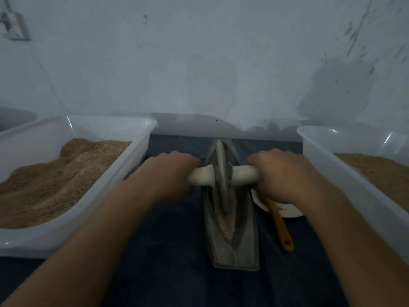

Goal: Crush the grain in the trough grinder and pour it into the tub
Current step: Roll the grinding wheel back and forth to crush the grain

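Note:
A grey metal trough grinder [234, 247] lies lengthwise on the dark cloth in front of me. Its grey wheel [222, 173] stands upright in the groove, on a white cross handle [243, 175]. My left hand [171, 173] grips the handle's left end and my right hand [281, 173] grips its right end. Pinkish-brown crushed grain [228, 220] lies in the groove near the wheel and towards me. A clear plastic tub [332, 169] with brown grain stands at the right, and another clear tub [124, 165] heaped with brown grain stands at the left.
A white plate [287, 210] lies just right of the grinder, partly under my right wrist, with an orange-handled utensil [281, 227] resting on it. A pale wall rises close behind the table. Dark cloth [172, 251] covers the table between the tubs.

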The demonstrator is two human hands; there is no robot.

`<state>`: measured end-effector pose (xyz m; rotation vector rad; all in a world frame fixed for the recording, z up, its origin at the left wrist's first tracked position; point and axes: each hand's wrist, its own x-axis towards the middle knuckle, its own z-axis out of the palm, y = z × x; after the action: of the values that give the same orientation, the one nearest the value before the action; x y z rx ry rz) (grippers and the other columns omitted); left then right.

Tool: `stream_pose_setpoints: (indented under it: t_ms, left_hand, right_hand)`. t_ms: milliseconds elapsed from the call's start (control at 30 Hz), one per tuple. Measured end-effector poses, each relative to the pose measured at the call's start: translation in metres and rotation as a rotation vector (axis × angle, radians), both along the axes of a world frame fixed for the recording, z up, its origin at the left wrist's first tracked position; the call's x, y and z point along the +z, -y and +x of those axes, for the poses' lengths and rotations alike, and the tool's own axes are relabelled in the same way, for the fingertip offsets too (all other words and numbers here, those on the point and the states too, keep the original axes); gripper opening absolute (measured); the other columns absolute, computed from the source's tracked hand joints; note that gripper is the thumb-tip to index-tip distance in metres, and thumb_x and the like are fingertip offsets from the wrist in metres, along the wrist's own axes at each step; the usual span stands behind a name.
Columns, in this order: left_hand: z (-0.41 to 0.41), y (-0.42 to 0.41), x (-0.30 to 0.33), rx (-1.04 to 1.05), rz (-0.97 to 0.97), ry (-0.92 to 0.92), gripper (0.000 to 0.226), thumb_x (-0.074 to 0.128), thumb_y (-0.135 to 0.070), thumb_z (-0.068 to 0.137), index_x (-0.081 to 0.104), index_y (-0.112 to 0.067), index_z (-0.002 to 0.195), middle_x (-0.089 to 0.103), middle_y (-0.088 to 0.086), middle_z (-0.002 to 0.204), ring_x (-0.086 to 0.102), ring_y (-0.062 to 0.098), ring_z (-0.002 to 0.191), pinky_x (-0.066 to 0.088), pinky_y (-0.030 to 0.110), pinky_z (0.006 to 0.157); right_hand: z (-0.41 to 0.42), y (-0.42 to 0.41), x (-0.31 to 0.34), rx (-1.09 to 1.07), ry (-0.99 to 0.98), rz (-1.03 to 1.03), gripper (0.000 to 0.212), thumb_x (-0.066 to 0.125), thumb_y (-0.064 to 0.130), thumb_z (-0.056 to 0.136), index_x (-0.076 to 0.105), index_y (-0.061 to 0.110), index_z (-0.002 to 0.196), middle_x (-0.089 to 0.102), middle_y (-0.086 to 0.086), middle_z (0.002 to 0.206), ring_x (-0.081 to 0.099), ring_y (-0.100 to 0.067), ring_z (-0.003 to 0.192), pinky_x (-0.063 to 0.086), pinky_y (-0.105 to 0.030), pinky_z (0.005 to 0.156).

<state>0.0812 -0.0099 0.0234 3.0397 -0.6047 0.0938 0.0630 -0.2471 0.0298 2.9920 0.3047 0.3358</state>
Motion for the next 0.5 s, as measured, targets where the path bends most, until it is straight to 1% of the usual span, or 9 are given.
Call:
stream_pose_setpoints:
  t_ms: [33,100,167,233,300,367,400,467,500]
  left_hand:
    - [0.005,0.004,-0.004,0.048,-0.016,0.076,0.025,0.07,-0.03,0.09,0.048,-0.038,0.096,0.062,-0.003,0.105,0.065,0.027,0.1,0.051,0.041,0.079]
    - [0.012,0.009,-0.013,0.111,-0.017,0.201,0.018,0.066,-0.027,0.094,0.052,-0.028,0.105,0.064,0.003,0.11,0.064,0.03,0.099,0.043,0.039,0.072]
    - [0.015,0.01,-0.018,0.114,0.008,0.259,0.022,0.065,-0.027,0.095,0.052,-0.025,0.114,0.064,0.005,0.111,0.065,0.03,0.098,0.039,0.038,0.07]
    - [0.01,0.007,-0.012,0.085,0.021,0.177,0.023,0.067,-0.027,0.094,0.052,-0.028,0.112,0.063,0.002,0.11,0.065,0.029,0.102,0.043,0.038,0.074]
    - [0.001,-0.001,0.0,0.009,0.03,-0.035,0.025,0.071,-0.029,0.091,0.052,-0.034,0.106,0.06,-0.007,0.104,0.065,0.022,0.104,0.046,0.035,0.08]
    - [-0.01,-0.01,0.01,-0.081,0.033,-0.224,0.026,0.076,-0.031,0.087,0.057,-0.036,0.105,0.061,-0.016,0.099,0.064,0.008,0.094,0.044,0.028,0.075]
    - [-0.015,-0.013,0.013,-0.114,0.019,-0.276,0.028,0.077,-0.032,0.085,0.06,-0.037,0.106,0.062,-0.018,0.097,0.062,0.001,0.087,0.042,0.023,0.07]
    - [-0.016,-0.014,0.012,-0.139,0.001,-0.261,0.029,0.079,-0.032,0.083,0.06,-0.038,0.104,0.06,-0.019,0.092,0.059,0.0,0.082,0.038,0.019,0.065]
    - [-0.013,-0.011,0.009,-0.129,-0.005,-0.197,0.029,0.079,-0.032,0.083,0.057,-0.039,0.101,0.058,-0.019,0.091,0.06,0.003,0.084,0.041,0.022,0.067]
  right_hand:
    - [0.006,-0.004,-0.005,-0.019,0.124,-0.019,0.02,0.064,0.024,0.09,0.046,0.032,0.086,0.058,0.007,0.086,0.053,-0.016,0.076,0.035,-0.033,0.062]
    - [0.015,-0.009,-0.018,-0.033,0.289,-0.016,0.021,0.063,0.017,0.091,0.048,0.027,0.103,0.062,0.002,0.102,0.057,-0.023,0.094,0.04,-0.037,0.076]
    - [0.016,-0.007,-0.023,-0.018,0.321,-0.005,0.023,0.063,0.017,0.092,0.048,0.024,0.108,0.061,0.001,0.108,0.056,-0.024,0.101,0.041,-0.038,0.081]
    - [0.01,0.001,-0.018,0.037,0.246,-0.024,0.018,0.062,0.027,0.094,0.044,0.028,0.099,0.056,0.005,0.099,0.053,-0.019,0.09,0.037,-0.035,0.073]
    - [-0.004,0.008,-0.004,0.072,0.025,0.01,0.021,0.063,0.038,0.091,0.044,0.032,0.086,0.054,0.011,0.086,0.052,-0.011,0.075,0.038,-0.033,0.061]
    - [-0.021,0.014,0.01,0.076,-0.196,0.054,0.016,0.067,0.043,0.087,0.053,0.037,0.084,0.06,0.013,0.082,0.057,-0.006,0.072,0.046,-0.031,0.06]
    - [-0.027,0.014,0.014,0.08,-0.267,0.064,0.014,0.07,0.043,0.086,0.056,0.04,0.084,0.062,0.014,0.082,0.059,-0.004,0.072,0.05,-0.031,0.062]
    - [-0.031,0.013,0.017,0.083,-0.313,0.079,0.014,0.071,0.041,0.086,0.057,0.041,0.084,0.063,0.015,0.083,0.059,-0.003,0.074,0.05,-0.031,0.063]
    - [-0.028,0.012,0.015,0.075,-0.278,0.072,0.015,0.069,0.04,0.088,0.055,0.039,0.084,0.062,0.014,0.084,0.058,-0.004,0.074,0.048,-0.031,0.062]
